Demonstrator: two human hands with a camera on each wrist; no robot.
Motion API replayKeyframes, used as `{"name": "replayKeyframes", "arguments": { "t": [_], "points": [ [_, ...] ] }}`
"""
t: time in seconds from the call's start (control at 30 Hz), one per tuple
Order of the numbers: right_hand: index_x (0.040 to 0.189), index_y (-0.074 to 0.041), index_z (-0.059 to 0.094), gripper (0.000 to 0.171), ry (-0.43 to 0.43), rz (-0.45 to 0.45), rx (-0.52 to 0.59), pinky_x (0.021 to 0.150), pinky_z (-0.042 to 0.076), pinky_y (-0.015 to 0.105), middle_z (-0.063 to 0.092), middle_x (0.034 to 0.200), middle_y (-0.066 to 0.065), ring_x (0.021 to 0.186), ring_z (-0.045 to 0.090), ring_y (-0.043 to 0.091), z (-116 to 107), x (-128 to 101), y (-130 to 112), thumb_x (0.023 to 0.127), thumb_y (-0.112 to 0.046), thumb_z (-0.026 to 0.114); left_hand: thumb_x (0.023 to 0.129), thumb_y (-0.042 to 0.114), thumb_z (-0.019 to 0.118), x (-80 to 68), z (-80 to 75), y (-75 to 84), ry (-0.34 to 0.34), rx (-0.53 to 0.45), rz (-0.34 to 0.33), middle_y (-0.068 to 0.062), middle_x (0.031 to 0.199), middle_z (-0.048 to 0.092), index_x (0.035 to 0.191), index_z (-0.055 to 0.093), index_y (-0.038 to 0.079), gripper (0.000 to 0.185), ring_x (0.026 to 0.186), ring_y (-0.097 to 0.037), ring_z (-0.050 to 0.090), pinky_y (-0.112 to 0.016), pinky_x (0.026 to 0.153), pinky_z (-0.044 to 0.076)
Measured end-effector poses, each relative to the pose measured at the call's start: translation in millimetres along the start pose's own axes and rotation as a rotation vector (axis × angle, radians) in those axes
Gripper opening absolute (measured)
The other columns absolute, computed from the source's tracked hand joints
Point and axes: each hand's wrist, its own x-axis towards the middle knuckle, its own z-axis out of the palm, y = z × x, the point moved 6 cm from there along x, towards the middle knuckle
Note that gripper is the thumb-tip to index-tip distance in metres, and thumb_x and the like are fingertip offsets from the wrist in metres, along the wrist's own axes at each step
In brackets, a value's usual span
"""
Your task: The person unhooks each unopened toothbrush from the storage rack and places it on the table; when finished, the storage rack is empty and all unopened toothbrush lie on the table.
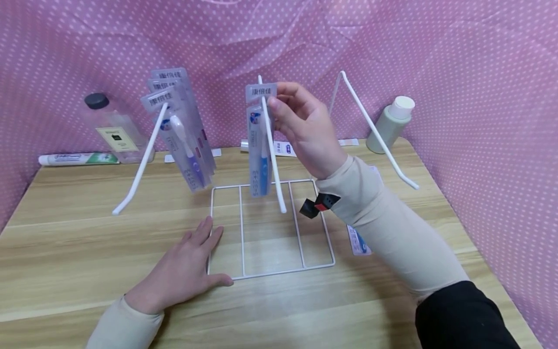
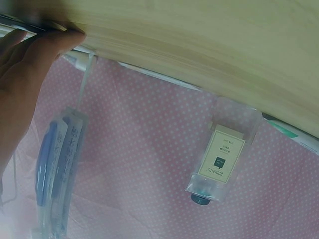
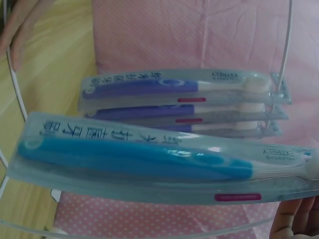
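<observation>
My right hand (image 1: 307, 128) pinches the upper edge of a packaged blue toothbrush (image 1: 257, 165) at the middle prong of a white wire rack (image 1: 283, 273). Its blue handle (image 3: 139, 157) spans the right wrist view, with the fingertips (image 3: 296, 219) at the card end. Several packaged purple toothbrushes (image 1: 192, 155) hang one behind another on the left prong (image 1: 141, 167). My left hand (image 1: 183, 271) rests by the left side of the rack's base, fingers spread and thumb over the front corner. In the left wrist view, its fingers (image 2: 35, 64) are partly cut off.
The right prong (image 1: 370, 126) holds nothing. Under my right forearm lies another packaged toothbrush (image 1: 359, 242), partly hidden. Along the back stand a clear bottle (image 1: 117, 138) and a pale green bottle (image 1: 389, 127), with toothpaste tubes (image 1: 78, 159) lying there. Pink dotted cloth (image 1: 488, 121) surrounds the wooden table.
</observation>
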Motion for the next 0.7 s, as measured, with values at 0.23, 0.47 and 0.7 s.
{"name": "replayKeyframes", "arguments": {
  "t": [0.23,0.47,0.7],
  "points": [
    [0.115,-0.018,0.068,0.031,-0.075,-0.095,-0.121,0.083,0.057,0.030,0.066,0.104,0.005,0.094,0.063,0.019,0.2,-27.4,-10.5,0.103,0.006,0.054,0.077,0.071,0.083,0.7,-1.5,1.6,0.006,0.000,-0.006,-0.033,0.164,0.039,0.152,0.054,-0.002,0.109,0.140,-0.056,0.051,-0.068,0.106,0.050],
    [0.113,-0.017,0.069,0.019,-0.152,-0.208,-0.167,0.078,0.058,0.026,0.069,0.097,-0.001,0.085,0.064,0.013,6.1,-66.6,-20.8,0.101,-0.003,0.063,0.076,0.070,0.084,0.2,-1.6,0.9,0.018,0.006,-0.004,-0.033,0.163,0.040,0.152,0.055,-0.002,0.109,0.131,-0.063,0.055,-0.069,0.102,0.053],
    [0.116,-0.008,0.070,0.020,-0.292,-0.328,-0.191,0.073,0.059,0.029,0.073,0.103,-0.002,0.086,0.069,0.014,17.3,-104.1,-28.7,0.105,-0.024,0.069,0.075,0.068,0.085,-0.3,-1.6,1.0,0.028,0.002,0.007,-0.034,0.162,0.040,0.152,0.054,-0.003,0.109,0.141,-0.055,0.051,-0.069,0.106,0.050]
  ]
}}
